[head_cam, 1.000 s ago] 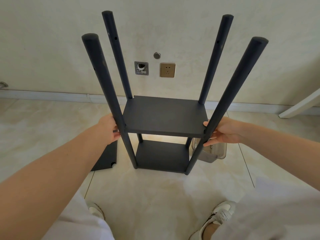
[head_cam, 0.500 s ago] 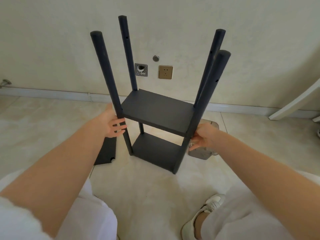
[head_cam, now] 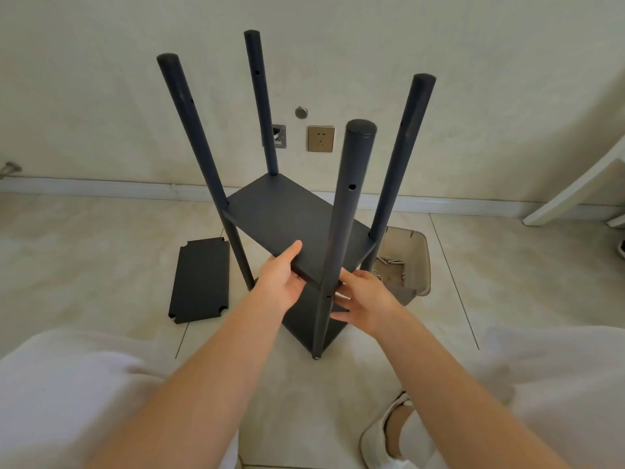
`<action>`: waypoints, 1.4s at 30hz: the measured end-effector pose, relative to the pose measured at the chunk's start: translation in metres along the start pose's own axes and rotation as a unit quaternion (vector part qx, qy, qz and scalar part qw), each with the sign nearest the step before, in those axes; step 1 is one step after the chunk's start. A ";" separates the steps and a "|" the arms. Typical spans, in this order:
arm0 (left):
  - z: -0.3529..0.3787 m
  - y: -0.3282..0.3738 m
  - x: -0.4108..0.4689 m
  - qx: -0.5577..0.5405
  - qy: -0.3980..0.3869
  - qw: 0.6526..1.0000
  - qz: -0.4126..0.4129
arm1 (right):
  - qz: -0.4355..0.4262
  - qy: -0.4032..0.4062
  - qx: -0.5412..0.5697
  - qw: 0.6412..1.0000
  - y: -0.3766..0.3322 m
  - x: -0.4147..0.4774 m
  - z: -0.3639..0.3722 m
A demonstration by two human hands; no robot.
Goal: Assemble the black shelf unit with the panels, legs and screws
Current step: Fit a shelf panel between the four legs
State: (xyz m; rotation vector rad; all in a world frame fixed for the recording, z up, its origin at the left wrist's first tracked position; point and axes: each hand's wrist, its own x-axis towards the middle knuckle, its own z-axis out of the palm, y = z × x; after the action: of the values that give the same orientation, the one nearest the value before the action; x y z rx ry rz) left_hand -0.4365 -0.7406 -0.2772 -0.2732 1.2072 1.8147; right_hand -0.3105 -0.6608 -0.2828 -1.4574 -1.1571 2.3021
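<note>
Our left hand [head_cam: 282, 286] pinches the near edge of the upper panel [head_cam: 291, 218], with the thumb flat on top and the fingers tucked underneath. Our right hand [head_cam: 367, 302] is wide, its fingers straight and spread. The fingertips reach the nearest leg [head_cam: 348, 211] just below that panel, but we cannot tell whether they press on it.

The black shelf unit [head_cam: 267, 211] stands upright on the tiled floor [head_cam: 101, 248] in front of us, turned so one corner points our way. The lower panel [head_cam: 301, 330] sits under our hands, close to the floor. All four legs rise well above the upper panel: the nearest one between our hands, the left leg [head_cam: 192, 130] at 10 o'clock, the back leg [head_cam: 262, 106] at 12 o'clock and the right leg [head_cam: 406, 147] at 2 o'clock.

At 9 o'clock from the unit a loose panel [head_cam: 201, 280] lies flat on the floor, apart from the legs. At 3 o'clock, just beside the right leg, stands a clear tub [head_cam: 422, 282] with screws [head_cam: 392, 260] in it. On the wall at 12 o'clock there is a socket [head_cam: 320, 139]. A white shoe [head_cam: 378, 434] shows at 5 o'clock.
</note>
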 end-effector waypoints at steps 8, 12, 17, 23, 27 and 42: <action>-0.007 -0.002 0.002 -0.011 -0.019 1.000 0.010 | -0.067 -0.037 0.085 0.993 -0.009 0.005 -0.007; -0.009 -0.001 0.007 -0.009 -0.016 1.000 0.003 | -0.074 -0.010 0.116 0.990 -0.016 0.010 -0.010; -0.007 0.003 0.010 -0.004 0.001 1.000 0.002 | -0.086 0.017 0.080 0.993 -0.015 0.012 -0.005; -0.008 0.003 0.011 -0.004 0.007 1.000 -0.011 | -0.081 0.045 0.046 0.995 -0.017 0.012 -0.004; -0.010 -0.001 0.009 -0.015 0.009 0.999 -0.027 | -0.086 0.102 -0.047 0.990 -0.029 0.012 -0.008; -0.003 -0.018 0.004 0.016 0.017 1.000 -0.018 | -0.232 0.163 -0.334 0.899 -0.066 0.016 -0.016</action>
State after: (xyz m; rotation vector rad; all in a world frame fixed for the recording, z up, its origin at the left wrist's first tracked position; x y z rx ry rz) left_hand -0.4256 -0.7389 -0.2918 -0.3072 1.2460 1.7660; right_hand -0.3218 -0.5992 -0.2514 -1.4482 -2.0210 1.3277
